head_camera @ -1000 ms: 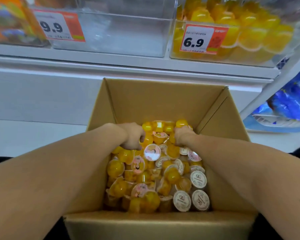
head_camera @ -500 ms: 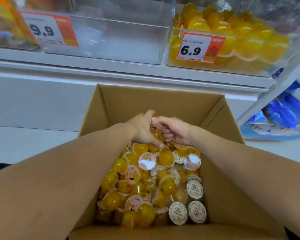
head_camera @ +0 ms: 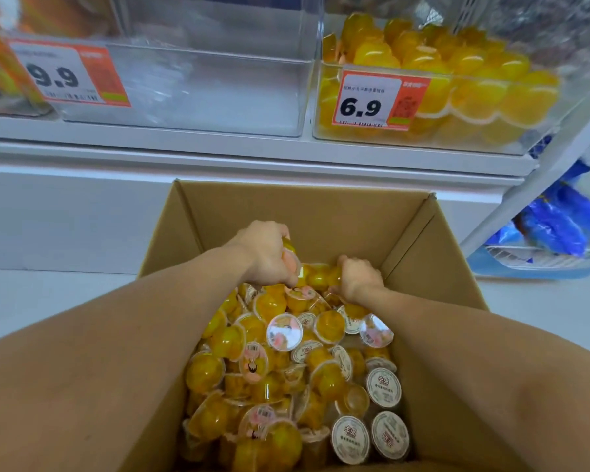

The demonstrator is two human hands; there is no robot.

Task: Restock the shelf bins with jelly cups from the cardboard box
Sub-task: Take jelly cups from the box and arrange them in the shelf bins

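An open cardboard box (head_camera: 307, 209) in front of me holds a heap of several yellow jelly cups (head_camera: 286, 369) with round foil lids. My left hand (head_camera: 266, 253) is at the far end of the heap, fingers closed around a few jelly cups (head_camera: 292, 262) lifted a little above the pile. My right hand (head_camera: 358, 275) presses into the cups beside it, fingers curled over cups at the box's back right. Above, a clear shelf bin (head_camera: 457, 131) with a 6.9 tag is filled with yellow jelly cups. The clear bin (head_camera: 201, 90) left of it, tagged 9.9, looks empty.
A white shelf ledge (head_camera: 218, 144) runs under the bins, just above the box's far wall. Blue packets (head_camera: 559, 219) lie in a lower rack at the right. Orange packaging (head_camera: 0, 73) shows at the far left. White floor (head_camera: 48, 294) lies left of the box.
My hands have parted after meeting at the back of the box. The left one has risen with cups in it; the right one has dropped back onto the heap.
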